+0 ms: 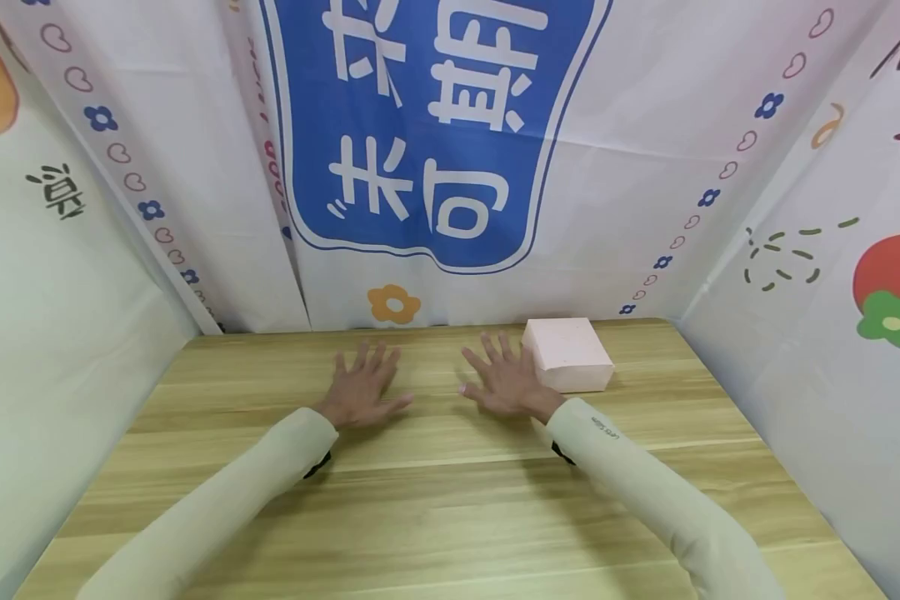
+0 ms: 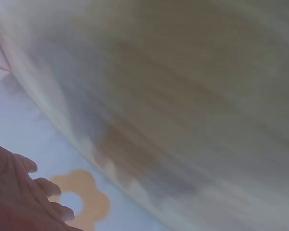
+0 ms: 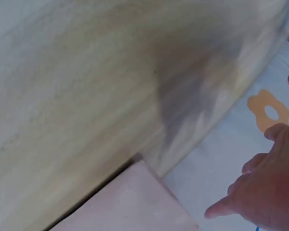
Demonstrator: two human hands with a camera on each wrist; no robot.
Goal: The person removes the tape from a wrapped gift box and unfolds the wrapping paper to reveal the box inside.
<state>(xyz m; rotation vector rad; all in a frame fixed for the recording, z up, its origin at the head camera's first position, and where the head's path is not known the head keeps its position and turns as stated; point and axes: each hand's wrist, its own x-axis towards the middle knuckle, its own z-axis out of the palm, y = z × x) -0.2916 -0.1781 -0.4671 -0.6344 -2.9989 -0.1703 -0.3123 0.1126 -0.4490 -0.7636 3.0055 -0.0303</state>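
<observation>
Both hands are held out palm down with fingers spread, over the wooden table [image 1: 420, 508]. My left hand [image 1: 362, 390] is left of centre, holding nothing; its fingers [image 2: 47, 186] show at the lower left of the left wrist view. To the right, my right hand [image 1: 504, 382] also holds nothing, its fingers [image 3: 254, 162] stretched out in the right wrist view. A pale pink box [image 1: 568, 354] stands at the back right of the table, just beside the right hand, whose outer fingers overlap its left edge in the head view. The same box fills the bottom of the right wrist view.
A white printed cloth [image 1: 630, 167] hangs behind the table's back edge, with a blue panel [image 1: 420, 125] and an orange flower [image 1: 393, 304]. More printed cloth walls [image 1: 60, 317] stand along the left and right sides.
</observation>
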